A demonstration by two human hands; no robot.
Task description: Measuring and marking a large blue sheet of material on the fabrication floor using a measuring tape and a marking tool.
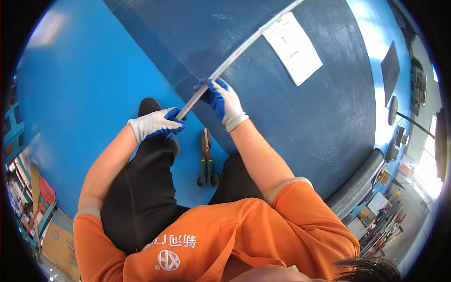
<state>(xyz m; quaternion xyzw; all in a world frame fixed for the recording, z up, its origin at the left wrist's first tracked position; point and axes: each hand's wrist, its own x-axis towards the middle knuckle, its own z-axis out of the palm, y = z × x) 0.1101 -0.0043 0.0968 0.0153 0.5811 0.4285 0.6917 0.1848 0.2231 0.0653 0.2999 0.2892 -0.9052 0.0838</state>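
Note:
A long, narrow silver metal bar [239, 50] runs slantwise from in front of me to the far top edge. Its near end is in my left hand [159, 123], which wears a white and blue work glove with the fingers closed around it. Farther up the bar, my right hand [224, 101], gloved the same way, grips it with fingers curled underneath. The bar passes over a dark blue-grey sheet [324, 117] and touches or overlaps the corner of a white paper [294, 49]. Between my knees lies a pair of tin snips [206, 160] with green handles, blades pointing away.
The sheet lies on a bright blue floor [84, 94]. At the right stand a dark roll [359, 181] and a round base with a pole [393, 110]. A blue stool [13, 131], a broom [35, 192] and cardboard [61, 244] are at the left.

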